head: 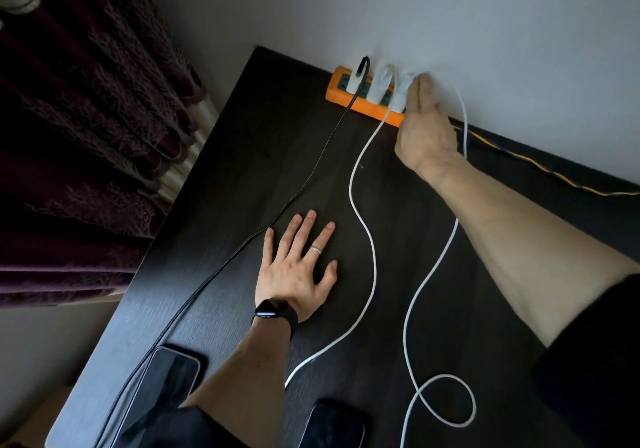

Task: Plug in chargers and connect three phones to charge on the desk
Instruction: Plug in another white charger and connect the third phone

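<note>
An orange power strip (349, 98) lies at the back of the dark desk (242, 177), against the wall. Three white chargers stand in it: the left one (356, 82) with a black braided cable (277, 220), the middle one (379, 87) with a white cable (363, 226), and the right one (401, 96). My right hand (424, 125) grips the right charger; a second white cable (433, 274) runs from there and loops near the front. My left hand (298, 267) rests flat on the desk with fingers spread. Two dark phones lie at the front, one on the left (162, 382) and one in the middle (330, 427).
A dark purple curtain (86, 118) hangs left of the desk. A yellow and dark twisted cord (540, 167) runs from the strip along the wall to the right. The desk's left edge drops off beside the curtain.
</note>
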A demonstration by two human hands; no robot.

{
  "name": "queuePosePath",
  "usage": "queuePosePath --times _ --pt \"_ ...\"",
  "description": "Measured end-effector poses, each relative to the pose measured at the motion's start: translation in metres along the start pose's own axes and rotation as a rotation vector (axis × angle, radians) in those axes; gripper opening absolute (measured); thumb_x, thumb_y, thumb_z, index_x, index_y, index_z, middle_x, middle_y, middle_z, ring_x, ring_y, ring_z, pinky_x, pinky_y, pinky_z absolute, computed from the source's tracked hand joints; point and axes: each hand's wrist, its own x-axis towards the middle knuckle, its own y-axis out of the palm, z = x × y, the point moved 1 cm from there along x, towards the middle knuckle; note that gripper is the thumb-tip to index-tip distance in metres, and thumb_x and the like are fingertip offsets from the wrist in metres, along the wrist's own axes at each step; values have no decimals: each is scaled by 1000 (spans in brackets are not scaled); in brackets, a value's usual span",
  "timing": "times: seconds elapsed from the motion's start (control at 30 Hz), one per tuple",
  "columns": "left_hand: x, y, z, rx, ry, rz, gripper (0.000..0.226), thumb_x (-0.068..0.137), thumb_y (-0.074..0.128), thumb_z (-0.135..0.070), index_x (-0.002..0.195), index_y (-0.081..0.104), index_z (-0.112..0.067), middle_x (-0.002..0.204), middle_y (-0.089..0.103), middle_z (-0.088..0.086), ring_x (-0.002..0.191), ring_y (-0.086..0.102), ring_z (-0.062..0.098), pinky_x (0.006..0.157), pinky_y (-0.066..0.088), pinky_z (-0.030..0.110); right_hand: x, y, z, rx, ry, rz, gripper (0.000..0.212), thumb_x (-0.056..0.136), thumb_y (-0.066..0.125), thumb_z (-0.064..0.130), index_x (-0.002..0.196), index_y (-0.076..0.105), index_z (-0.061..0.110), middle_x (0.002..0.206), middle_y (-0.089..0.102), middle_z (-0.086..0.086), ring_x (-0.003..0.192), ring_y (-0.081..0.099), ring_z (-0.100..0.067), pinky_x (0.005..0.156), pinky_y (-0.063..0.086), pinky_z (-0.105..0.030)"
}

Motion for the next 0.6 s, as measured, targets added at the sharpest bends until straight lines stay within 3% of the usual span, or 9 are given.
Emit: queuePosePath --times 0.1,0.23,0.4,0.6 --pt "1 -3 -2 -7 -2 17 65 97 24 -63 154 -3 -49 165 -10 -14 151 -15 10 122 -11 48 0 -4 2 232 3 42 85 93 57 9 159 4 10 167 6 -9 144 32 -35 116 33 -44" --pt "1 -4 0 3 5 13 64 97 23 -63 154 -2 -48 165 -8 -14 151 -13 10 122 -12 48 -47 -9 4 465 117 -22 81 95 55 17 159 6 22 159 33 -8 138 44 -30 113 39 -46" --pt "-2 -1 1 30 26 -46 64 96 25 -63 155 7 -45 166 0 -11 153 -6 12 123 -6 49 -183 15 26 859 183 -55 53 95 61 20 146 47 20 131 63 1 112 63 -10 105 49 -37" --pt "2 -13 -2 0 37 32 60 99 36 -53 154 24 -35 166 11 -5 153 6 18 123 5 49 -371 25 40 1058 296 -29 27 95 64 13 119 69 22 113 69 14 107 65 -1 93 53 -20"
